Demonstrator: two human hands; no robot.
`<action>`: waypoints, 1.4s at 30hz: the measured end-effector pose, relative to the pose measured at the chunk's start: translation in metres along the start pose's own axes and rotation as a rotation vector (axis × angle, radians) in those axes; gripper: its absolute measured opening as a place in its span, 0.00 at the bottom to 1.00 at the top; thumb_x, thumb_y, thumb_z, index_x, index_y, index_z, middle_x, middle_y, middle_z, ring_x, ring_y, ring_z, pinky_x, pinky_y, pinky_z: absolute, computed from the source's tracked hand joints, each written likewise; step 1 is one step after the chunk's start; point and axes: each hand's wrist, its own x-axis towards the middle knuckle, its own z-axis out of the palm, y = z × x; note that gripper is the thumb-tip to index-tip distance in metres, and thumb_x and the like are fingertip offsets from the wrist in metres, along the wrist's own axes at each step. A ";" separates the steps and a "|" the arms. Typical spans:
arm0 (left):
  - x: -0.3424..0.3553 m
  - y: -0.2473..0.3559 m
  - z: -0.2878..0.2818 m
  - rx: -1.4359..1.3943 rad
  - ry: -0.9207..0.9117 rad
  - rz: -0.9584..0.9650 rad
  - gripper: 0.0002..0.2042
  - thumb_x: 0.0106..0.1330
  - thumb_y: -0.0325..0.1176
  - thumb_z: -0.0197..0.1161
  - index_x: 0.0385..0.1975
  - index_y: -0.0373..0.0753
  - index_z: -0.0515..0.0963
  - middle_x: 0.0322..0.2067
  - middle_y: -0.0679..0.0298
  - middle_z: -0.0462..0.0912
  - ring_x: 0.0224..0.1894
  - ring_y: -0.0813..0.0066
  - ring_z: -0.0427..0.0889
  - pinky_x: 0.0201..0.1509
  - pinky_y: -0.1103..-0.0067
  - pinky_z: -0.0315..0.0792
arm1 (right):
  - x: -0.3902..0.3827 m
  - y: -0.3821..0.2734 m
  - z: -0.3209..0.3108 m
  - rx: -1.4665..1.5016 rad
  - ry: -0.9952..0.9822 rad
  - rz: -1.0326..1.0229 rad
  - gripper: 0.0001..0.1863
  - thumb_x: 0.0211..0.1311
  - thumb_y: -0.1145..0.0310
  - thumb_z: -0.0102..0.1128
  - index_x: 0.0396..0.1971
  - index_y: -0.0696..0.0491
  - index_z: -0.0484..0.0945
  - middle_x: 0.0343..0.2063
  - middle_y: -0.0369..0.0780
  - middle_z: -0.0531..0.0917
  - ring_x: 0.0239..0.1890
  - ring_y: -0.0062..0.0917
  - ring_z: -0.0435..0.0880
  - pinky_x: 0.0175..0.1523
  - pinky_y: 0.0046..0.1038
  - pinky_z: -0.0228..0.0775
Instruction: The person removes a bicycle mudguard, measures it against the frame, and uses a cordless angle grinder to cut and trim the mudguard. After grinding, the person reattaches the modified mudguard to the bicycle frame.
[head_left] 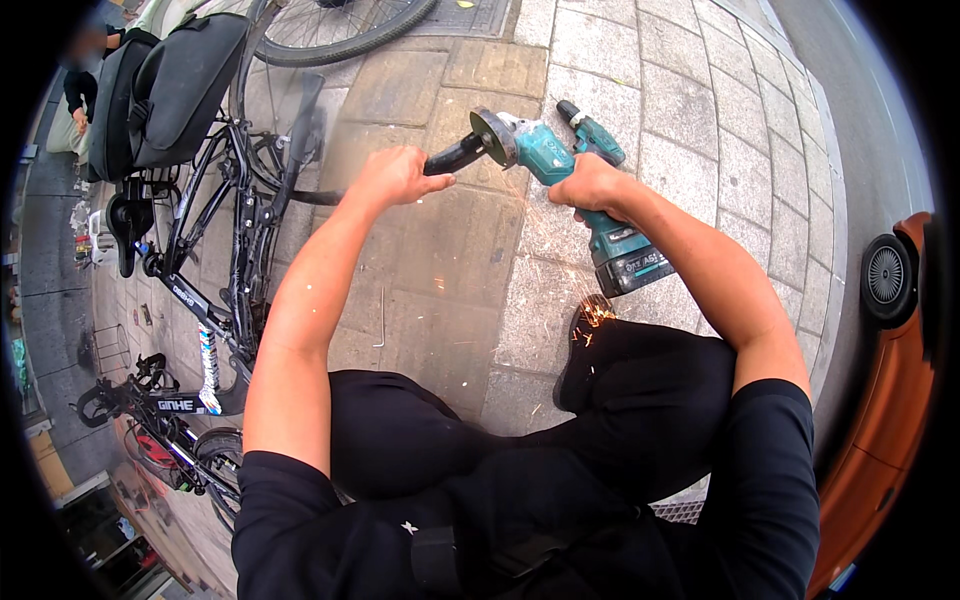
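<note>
My left hand (pixel 400 178) is closed around a black bent tube (pixel 455 158), which sticks out on both sides of the fist. In my right hand (pixel 590 188) is a teal cordless angle grinder (pixel 545 152), gripped by its body, with a battery pack (pixel 628 258) at its rear end. The cutting disc (pixel 493 138) meets the right end of the tube. Orange sparks (pixel 595 312) fall over my right shoe (pixel 572 375). Just beyond the grinder, a teal cordless drill (pixel 592 135) lies on the paving.
A black bicycle frame (pixel 240 230) with a dark bag (pixel 190 90) stands close on the left. A bicycle wheel (pixel 385 45) is at the top. A thin L-shaped hex key (pixel 381 318) lies on the paving. Another person (pixel 78 110) sits far left; an orange car (pixel 880 400) is at right.
</note>
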 end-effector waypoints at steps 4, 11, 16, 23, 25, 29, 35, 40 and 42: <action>0.001 0.002 -0.003 -0.004 -0.026 -0.012 0.36 0.60 0.72 0.66 0.31 0.36 0.86 0.33 0.49 0.89 0.41 0.48 0.89 0.46 0.60 0.80 | -0.001 0.000 -0.002 -0.007 0.002 0.023 0.16 0.57 0.68 0.73 0.35 0.67 0.82 0.27 0.44 0.83 0.22 0.27 0.82 0.25 0.34 0.75; 0.001 0.002 0.000 0.001 0.000 0.008 0.36 0.60 0.72 0.66 0.31 0.36 0.86 0.33 0.49 0.90 0.41 0.47 0.89 0.46 0.59 0.81 | 0.002 0.004 0.000 0.014 -0.006 0.009 0.16 0.57 0.68 0.73 0.36 0.66 0.82 0.27 0.43 0.83 0.22 0.27 0.81 0.25 0.34 0.75; 0.000 0.002 -0.002 0.001 0.004 0.011 0.36 0.60 0.72 0.66 0.31 0.36 0.86 0.34 0.49 0.90 0.42 0.47 0.90 0.47 0.59 0.81 | -0.003 0.002 -0.001 0.030 -0.015 0.007 0.16 0.57 0.68 0.73 0.36 0.66 0.81 0.27 0.42 0.82 0.21 0.27 0.81 0.25 0.33 0.74; -0.001 0.001 -0.005 -0.048 0.003 -0.010 0.36 0.60 0.74 0.65 0.32 0.37 0.87 0.33 0.50 0.90 0.41 0.49 0.89 0.46 0.60 0.81 | 0.006 0.013 0.001 -0.007 -0.023 0.056 0.15 0.56 0.68 0.72 0.34 0.66 0.81 0.28 0.42 0.82 0.22 0.27 0.81 0.26 0.33 0.76; 0.002 0.006 -0.008 -0.019 0.002 -0.021 0.36 0.60 0.74 0.65 0.31 0.38 0.87 0.33 0.51 0.90 0.41 0.50 0.89 0.46 0.60 0.80 | 0.003 0.016 0.000 0.039 -0.023 0.033 0.15 0.56 0.68 0.72 0.34 0.66 0.81 0.28 0.43 0.82 0.23 0.27 0.82 0.26 0.33 0.76; -0.002 0.002 -0.011 -0.047 0.011 -0.013 0.36 0.59 0.73 0.67 0.31 0.37 0.86 0.33 0.50 0.90 0.42 0.49 0.89 0.47 0.60 0.80 | -0.002 0.014 -0.007 0.042 -0.017 0.034 0.15 0.55 0.68 0.73 0.31 0.65 0.81 0.27 0.43 0.82 0.23 0.27 0.81 0.26 0.33 0.77; -0.002 0.008 -0.016 -0.060 -0.021 -0.024 0.37 0.58 0.74 0.67 0.33 0.36 0.87 0.35 0.49 0.89 0.44 0.49 0.89 0.48 0.60 0.80 | -0.003 0.012 -0.009 0.237 -0.047 0.085 0.12 0.53 0.70 0.72 0.29 0.64 0.81 0.25 0.43 0.81 0.21 0.29 0.81 0.22 0.36 0.74; -0.002 0.006 -0.015 -0.048 -0.003 -0.018 0.37 0.58 0.74 0.68 0.34 0.35 0.87 0.36 0.49 0.89 0.44 0.49 0.89 0.48 0.60 0.80 | -0.006 0.006 -0.010 0.214 -0.038 0.055 0.12 0.54 0.70 0.72 0.28 0.64 0.80 0.24 0.44 0.81 0.20 0.29 0.80 0.21 0.36 0.74; -0.001 0.006 -0.013 -0.044 -0.003 -0.019 0.38 0.57 0.74 0.68 0.34 0.36 0.87 0.35 0.49 0.89 0.44 0.49 0.89 0.48 0.60 0.80 | -0.005 0.007 -0.010 0.212 -0.035 0.043 0.13 0.54 0.70 0.72 0.28 0.64 0.80 0.24 0.44 0.81 0.20 0.29 0.80 0.21 0.36 0.74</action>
